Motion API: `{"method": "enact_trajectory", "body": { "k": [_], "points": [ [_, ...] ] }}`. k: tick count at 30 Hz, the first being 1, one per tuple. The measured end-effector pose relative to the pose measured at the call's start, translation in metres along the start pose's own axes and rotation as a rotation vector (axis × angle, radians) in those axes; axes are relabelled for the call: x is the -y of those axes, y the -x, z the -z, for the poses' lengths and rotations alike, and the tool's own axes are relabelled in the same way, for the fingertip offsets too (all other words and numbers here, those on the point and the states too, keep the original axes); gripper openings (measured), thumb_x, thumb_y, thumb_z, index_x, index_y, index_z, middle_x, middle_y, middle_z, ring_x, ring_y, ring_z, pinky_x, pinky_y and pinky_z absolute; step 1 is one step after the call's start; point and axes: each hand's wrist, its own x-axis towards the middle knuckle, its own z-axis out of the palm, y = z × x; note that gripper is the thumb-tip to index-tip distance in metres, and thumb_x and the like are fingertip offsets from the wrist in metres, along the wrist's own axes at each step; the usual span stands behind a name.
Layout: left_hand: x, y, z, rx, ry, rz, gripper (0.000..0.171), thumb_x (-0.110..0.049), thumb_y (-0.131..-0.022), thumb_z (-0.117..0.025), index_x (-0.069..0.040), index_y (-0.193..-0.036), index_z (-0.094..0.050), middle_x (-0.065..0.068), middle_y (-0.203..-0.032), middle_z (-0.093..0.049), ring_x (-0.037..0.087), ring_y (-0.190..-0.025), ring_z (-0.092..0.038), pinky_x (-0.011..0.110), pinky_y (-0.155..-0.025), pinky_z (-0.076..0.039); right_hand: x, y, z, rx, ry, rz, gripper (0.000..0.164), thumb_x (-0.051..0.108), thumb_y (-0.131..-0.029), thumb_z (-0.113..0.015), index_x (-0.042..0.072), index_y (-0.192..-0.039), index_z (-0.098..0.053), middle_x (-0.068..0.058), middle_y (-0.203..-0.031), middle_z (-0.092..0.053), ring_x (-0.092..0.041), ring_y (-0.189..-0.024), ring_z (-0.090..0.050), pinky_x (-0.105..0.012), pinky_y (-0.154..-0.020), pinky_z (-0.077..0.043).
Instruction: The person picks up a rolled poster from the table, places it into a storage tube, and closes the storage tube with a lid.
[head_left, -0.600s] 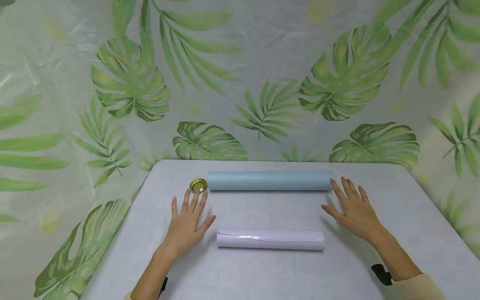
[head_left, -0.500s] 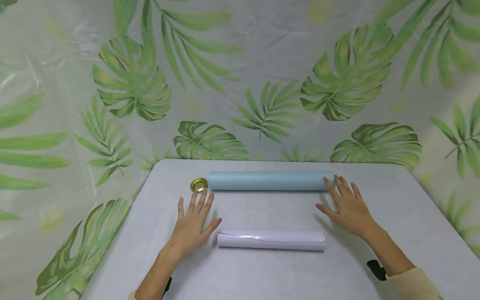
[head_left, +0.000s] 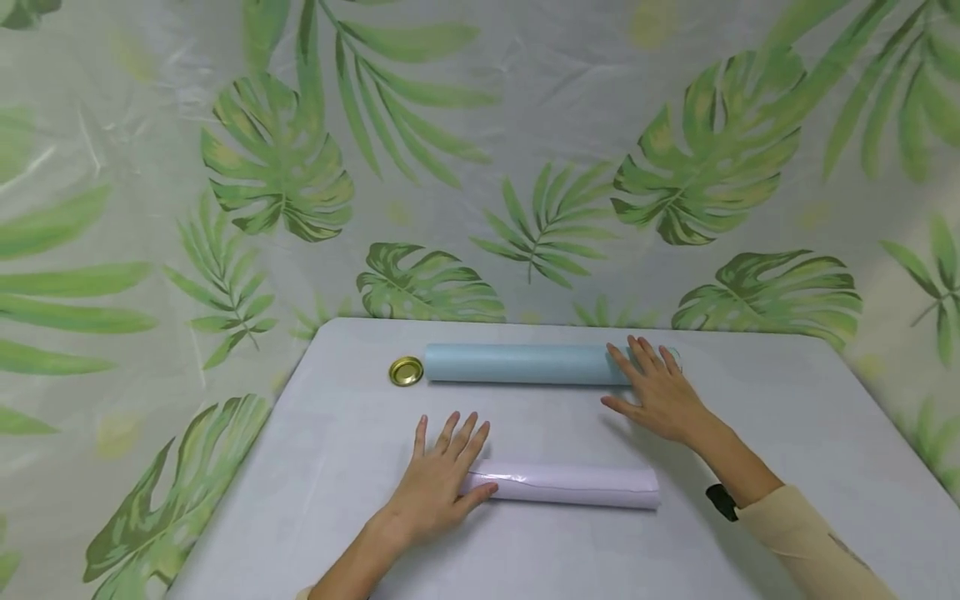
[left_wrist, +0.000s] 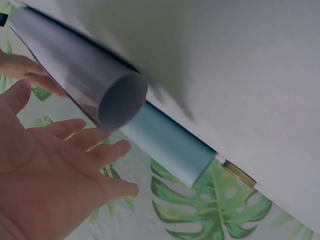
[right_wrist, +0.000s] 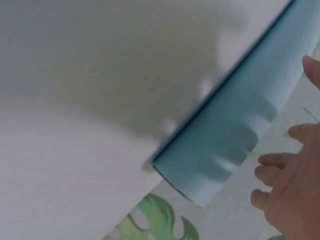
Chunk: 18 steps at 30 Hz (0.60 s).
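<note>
A light blue roll (head_left: 517,364) lies across the back of the table. Nearer the front lies a shorter, glossy pale lilac roll (head_left: 577,485); the left wrist view shows its hollow end. My left hand (head_left: 438,483), fingers spread, hovers over the left end of the lilac roll and hides it in the head view. My right hand (head_left: 660,396) is spread above the right part of the blue roll, casting finger shadows on it in the right wrist view. Neither hand grips anything. A round gold lid (head_left: 406,372) lies just left of the blue roll.
The white-covered table (head_left: 337,433) has its back edge close to a leaf-patterned curtain (head_left: 555,125). In the left wrist view, the lid (left_wrist: 239,173) appears edge-on past the blue roll's end.
My left hand has moved right and toward the front, from near the gold lid to the lilac roll. My right hand has moved left, over the blue roll. Both rolls stay put.
</note>
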Motion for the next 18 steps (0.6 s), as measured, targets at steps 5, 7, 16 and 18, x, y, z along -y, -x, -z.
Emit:
{"method": "enact_trajectory", "body": {
  "k": [5,7,16,18],
  "points": [
    [-0.011,-0.002,-0.007,0.033,-0.037,-0.053,0.076,-0.057,-0.105,-0.048,-0.011,-0.163,-0.032,0.015,-0.168,-0.034,0.038,-0.157,-0.030,0.070,-0.124,-0.014,0.000,-0.013,-0.004,0.044,0.005,0.033,0.085,0.048,-0.100,-0.064,0.006,-0.163,-0.027,-0.034,-0.167,-0.019,-0.051,-0.155,-0.018,-0.068,-0.125,-0.013],
    [-0.013,-0.004,-0.010,0.048,-0.062,-0.062,0.076,-0.058,-0.105,-0.047,-0.012,-0.163,-0.031,0.014,-0.168,-0.034,0.037,-0.157,-0.031,0.068,-0.125,-0.016,-0.002,-0.017,-0.007,0.043,0.017,0.037,0.085,0.047,-0.100,-0.065,0.005,-0.163,-0.027,-0.035,-0.166,-0.020,-0.052,-0.155,-0.019,-0.068,-0.125,-0.013],
    [-0.017,-0.006,-0.013,0.091,-0.069,-0.073,0.074,-0.055,-0.105,-0.051,-0.018,-0.165,-0.028,0.015,-0.165,-0.040,0.033,-0.154,-0.038,0.064,-0.126,-0.022,-0.008,-0.034,-0.016,0.030,0.047,0.056,0.086,0.046,-0.098,-0.068,0.005,-0.162,-0.029,-0.036,-0.164,-0.026,-0.053,-0.153,-0.024,-0.068,-0.123,-0.017],
    [-0.018,-0.005,-0.013,0.096,-0.063,-0.083,0.072,-0.053,-0.105,-0.052,-0.019,-0.164,-0.029,0.014,-0.162,-0.044,0.031,-0.151,-0.042,0.060,-0.125,-0.028,-0.009,-0.036,-0.019,0.036,0.048,0.054,0.087,0.048,-0.098,-0.068,0.006,-0.162,-0.028,-0.035,-0.164,-0.027,-0.053,-0.153,-0.024,-0.069,-0.123,-0.018]
  ]
}}
